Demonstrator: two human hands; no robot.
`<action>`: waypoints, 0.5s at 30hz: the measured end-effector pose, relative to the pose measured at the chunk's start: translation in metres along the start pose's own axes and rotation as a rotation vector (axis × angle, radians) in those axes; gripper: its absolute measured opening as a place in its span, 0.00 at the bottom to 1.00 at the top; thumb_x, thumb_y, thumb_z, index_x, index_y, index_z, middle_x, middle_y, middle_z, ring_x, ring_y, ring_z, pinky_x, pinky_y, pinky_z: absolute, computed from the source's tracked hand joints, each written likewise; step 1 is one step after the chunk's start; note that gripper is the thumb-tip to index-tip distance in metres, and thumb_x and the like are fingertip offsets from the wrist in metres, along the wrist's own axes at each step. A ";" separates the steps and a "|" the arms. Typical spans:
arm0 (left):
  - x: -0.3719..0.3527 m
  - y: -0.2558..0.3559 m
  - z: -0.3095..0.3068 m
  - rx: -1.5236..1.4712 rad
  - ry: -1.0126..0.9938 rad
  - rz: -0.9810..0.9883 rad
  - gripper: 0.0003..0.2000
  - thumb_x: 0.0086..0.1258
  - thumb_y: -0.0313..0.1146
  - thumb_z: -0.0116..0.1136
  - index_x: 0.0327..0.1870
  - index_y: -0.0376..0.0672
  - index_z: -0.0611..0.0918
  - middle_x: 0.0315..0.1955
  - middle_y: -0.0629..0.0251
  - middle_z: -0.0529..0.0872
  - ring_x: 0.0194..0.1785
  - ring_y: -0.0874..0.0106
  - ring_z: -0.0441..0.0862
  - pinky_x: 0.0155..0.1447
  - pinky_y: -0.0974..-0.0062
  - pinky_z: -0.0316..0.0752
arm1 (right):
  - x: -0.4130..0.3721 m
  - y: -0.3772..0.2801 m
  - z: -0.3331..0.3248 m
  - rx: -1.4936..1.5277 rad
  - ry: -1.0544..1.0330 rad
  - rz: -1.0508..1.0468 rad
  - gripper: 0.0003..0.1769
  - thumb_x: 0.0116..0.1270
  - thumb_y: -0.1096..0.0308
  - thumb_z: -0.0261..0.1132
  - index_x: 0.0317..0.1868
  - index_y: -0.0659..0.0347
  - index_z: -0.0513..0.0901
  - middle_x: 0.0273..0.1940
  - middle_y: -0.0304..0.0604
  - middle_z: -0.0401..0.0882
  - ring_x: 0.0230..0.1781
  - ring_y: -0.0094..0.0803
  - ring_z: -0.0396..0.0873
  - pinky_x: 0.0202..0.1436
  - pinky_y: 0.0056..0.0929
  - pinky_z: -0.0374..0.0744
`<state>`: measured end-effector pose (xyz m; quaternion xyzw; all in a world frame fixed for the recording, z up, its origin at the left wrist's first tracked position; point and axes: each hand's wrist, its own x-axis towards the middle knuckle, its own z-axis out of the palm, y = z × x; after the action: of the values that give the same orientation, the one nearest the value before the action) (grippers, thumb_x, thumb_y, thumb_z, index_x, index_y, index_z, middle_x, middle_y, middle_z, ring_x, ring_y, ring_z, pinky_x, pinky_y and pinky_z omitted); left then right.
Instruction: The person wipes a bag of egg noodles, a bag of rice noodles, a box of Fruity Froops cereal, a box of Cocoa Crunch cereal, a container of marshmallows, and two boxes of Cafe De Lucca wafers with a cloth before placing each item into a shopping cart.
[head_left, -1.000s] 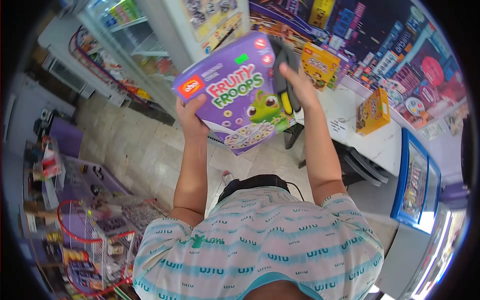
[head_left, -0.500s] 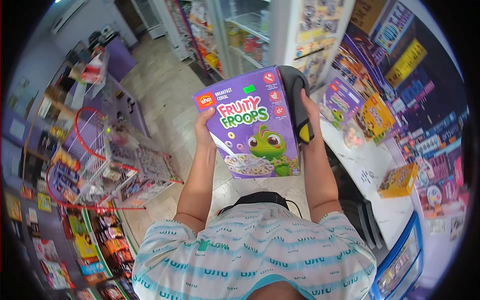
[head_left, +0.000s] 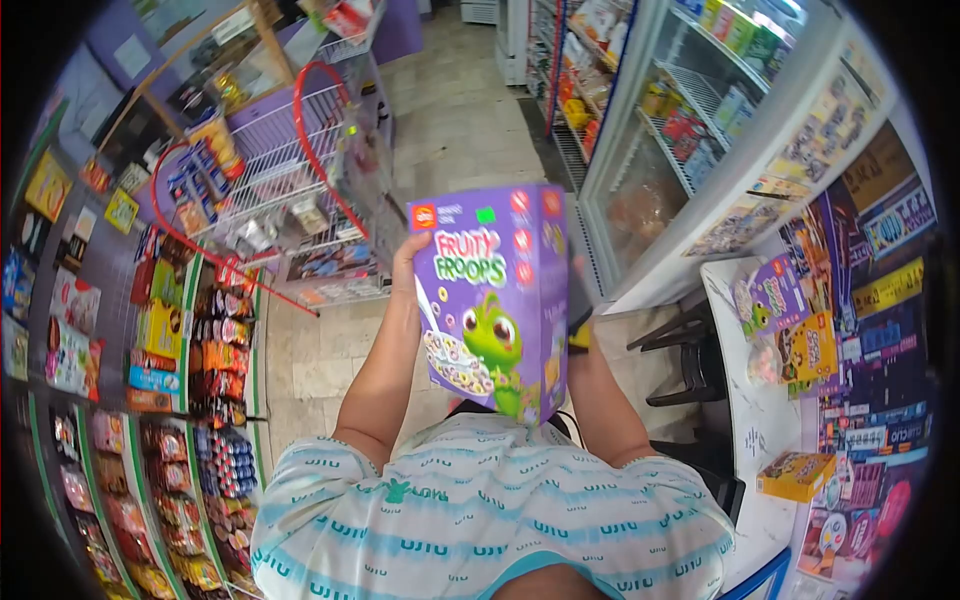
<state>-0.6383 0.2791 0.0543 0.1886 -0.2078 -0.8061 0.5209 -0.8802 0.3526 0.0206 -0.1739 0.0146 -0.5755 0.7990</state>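
A purple Fruity Froops cereal box (head_left: 487, 310) is held upright in front of my chest, its front and right side showing. My left hand (head_left: 408, 262) grips the box's left edge, thumb on the front and the other fingers hidden behind. On the right, my right hand (head_left: 580, 290) is mostly hidden behind the box and blurred. A dark object with a yellow part (head_left: 580, 337) shows beside that hand; how the fingers hold it cannot be made out.
Wire racks with red edging (head_left: 290, 160) and snack shelves (head_left: 200, 330) stand at the left. A glass-door fridge (head_left: 690, 130) is ahead right. The white counter (head_left: 745, 400) at the right bears more cereal boxes (head_left: 797, 476), with black chairs (head_left: 690, 350) beside it.
My view has swung left toward the shelves. The box has turned so its right side now shows, and my right hand and the dark object have become mostly hidden behind it.
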 end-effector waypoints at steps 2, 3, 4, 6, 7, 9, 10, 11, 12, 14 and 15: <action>-0.014 -0.003 -0.015 -0.004 -0.043 -0.057 0.23 0.54 0.35 0.61 0.51 0.34 0.76 0.42 0.52 0.84 0.42 0.61 0.84 0.50 0.65 0.80 | 0.017 0.016 -0.003 0.069 -0.050 0.063 0.29 0.69 0.55 0.58 0.63 0.65 0.66 0.57 0.47 0.74 0.53 0.37 0.76 0.56 0.33 0.75; -0.022 -0.003 -0.018 0.011 -0.015 -0.020 0.23 0.53 0.35 0.62 0.50 0.35 0.76 0.42 0.53 0.84 0.42 0.61 0.84 0.51 0.64 0.79 | 0.017 0.030 -0.004 0.104 -0.075 0.091 0.29 0.69 0.55 0.57 0.63 0.65 0.66 0.57 0.47 0.74 0.53 0.37 0.76 0.57 0.33 0.75; -0.028 0.003 -0.023 -0.013 0.020 0.005 0.23 0.54 0.35 0.61 0.51 0.35 0.76 0.43 0.53 0.84 0.42 0.61 0.84 0.51 0.64 0.79 | 0.005 0.050 -0.003 0.142 -0.101 0.118 0.29 0.69 0.55 0.57 0.63 0.65 0.66 0.57 0.47 0.74 0.53 0.37 0.76 0.57 0.33 0.75; -0.036 0.021 -0.029 -0.048 0.095 0.095 0.23 0.56 0.36 0.60 0.52 0.34 0.75 0.44 0.52 0.83 0.44 0.61 0.83 0.53 0.64 0.78 | 0.003 0.070 -0.007 0.215 -0.162 0.167 0.29 0.69 0.55 0.57 0.63 0.65 0.65 0.58 0.47 0.73 0.53 0.37 0.76 0.57 0.34 0.74; -0.039 0.037 -0.030 -0.061 0.135 0.161 0.23 0.57 0.37 0.58 0.53 0.34 0.75 0.44 0.52 0.83 0.44 0.60 0.83 0.53 0.64 0.78 | 0.001 0.087 -0.002 0.248 -0.194 0.193 0.29 0.69 0.55 0.57 0.63 0.65 0.65 0.58 0.47 0.73 0.53 0.38 0.76 0.58 0.34 0.74; -0.046 0.071 -0.035 -0.107 0.129 0.226 0.24 0.60 0.39 0.56 0.54 0.33 0.74 0.46 0.50 0.82 0.46 0.59 0.82 0.54 0.62 0.78 | 0.038 0.131 0.003 0.315 -0.256 0.259 0.29 0.70 0.54 0.57 0.64 0.65 0.65 0.59 0.47 0.73 0.54 0.38 0.76 0.58 0.35 0.74; -0.050 0.087 -0.043 -0.096 0.147 0.280 0.24 0.60 0.39 0.56 0.54 0.33 0.74 0.46 0.50 0.82 0.46 0.59 0.83 0.53 0.62 0.78 | 0.039 0.138 0.002 0.354 -0.285 0.301 0.29 0.70 0.54 0.56 0.64 0.65 0.65 0.59 0.47 0.73 0.54 0.38 0.76 0.58 0.35 0.74; -0.052 0.101 -0.053 -0.086 0.167 0.334 0.24 0.60 0.39 0.56 0.54 0.33 0.74 0.46 0.50 0.82 0.46 0.59 0.83 0.53 0.62 0.78 | 0.052 0.152 0.002 0.394 -0.312 0.344 0.29 0.70 0.54 0.56 0.64 0.65 0.65 0.59 0.47 0.73 0.54 0.38 0.76 0.59 0.35 0.74; -0.053 0.114 -0.063 -0.088 0.182 0.361 0.24 0.60 0.39 0.56 0.54 0.33 0.74 0.46 0.50 0.82 0.46 0.59 0.83 0.53 0.62 0.78 | 0.066 0.154 0.000 0.436 -0.337 0.387 0.29 0.70 0.54 0.56 0.64 0.65 0.65 0.59 0.47 0.72 0.54 0.39 0.76 0.59 0.36 0.74; -0.050 0.128 -0.081 -0.030 0.200 0.469 0.23 0.60 0.39 0.56 0.54 0.33 0.74 0.45 0.49 0.82 0.45 0.59 0.83 0.52 0.63 0.79 | 0.079 0.151 0.004 0.488 -0.364 0.455 0.29 0.70 0.54 0.56 0.64 0.65 0.65 0.59 0.47 0.72 0.54 0.39 0.76 0.59 0.36 0.74; -0.052 0.134 -0.084 -0.031 0.218 0.488 0.23 0.60 0.39 0.56 0.54 0.33 0.74 0.45 0.49 0.82 0.45 0.59 0.83 0.52 0.63 0.79 | 0.086 0.135 0.020 0.286 -0.173 0.408 0.31 0.70 0.52 0.55 0.65 0.65 0.64 0.60 0.48 0.71 0.55 0.40 0.76 0.61 0.39 0.72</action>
<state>-0.4725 0.2654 0.0593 0.2107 -0.1773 -0.6349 0.7219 -0.7232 0.3157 0.0153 -0.1011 -0.1004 -0.3820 0.9131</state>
